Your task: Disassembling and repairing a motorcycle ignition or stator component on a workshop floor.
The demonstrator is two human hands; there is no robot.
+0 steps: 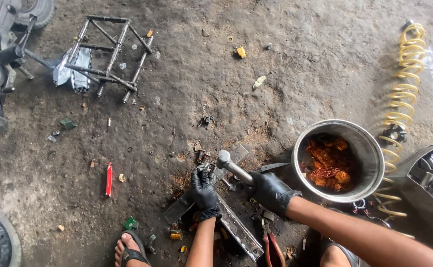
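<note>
Lying on the dirt floor, crossed flat steel bars bear a small metal part, pinched by the gloved left hand. The gloved right hand, fist closed, grips a hammer whose head hangs just beside that part.

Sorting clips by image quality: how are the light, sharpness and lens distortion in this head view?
Head view: soft, even daylight with faint shadows; a mild sheen on the metal bowl; the hammer and both gloved hands, left hand and right hand, look sharp; wide-angle bending shows at the edges, as at the yellow coiled hose.
</note>
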